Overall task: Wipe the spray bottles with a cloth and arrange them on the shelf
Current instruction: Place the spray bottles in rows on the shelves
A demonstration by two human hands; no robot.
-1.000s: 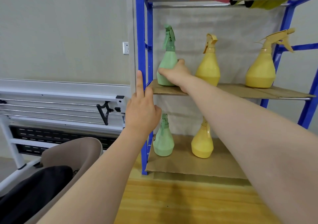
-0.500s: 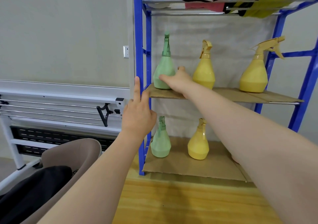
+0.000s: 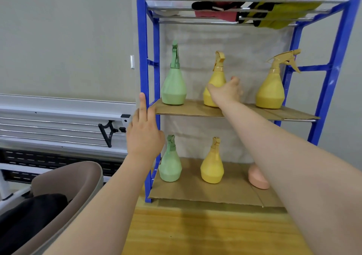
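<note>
Three spray bottles (image 3: 173, 84) stand on shelf (image 3: 188, 110); three below.

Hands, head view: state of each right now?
Left hand: open, index finger straight up along the blue shelf post, holding nothing.
Right hand: around the middle yellow spray bottle on the upper shelf; grip itself cannot be told.

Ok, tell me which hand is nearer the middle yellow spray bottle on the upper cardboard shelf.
Right. The right hand is on the middle yellow spray bottle, covering its lower right side. The left hand is far to its left and lower, at the blue rack post.
</note>
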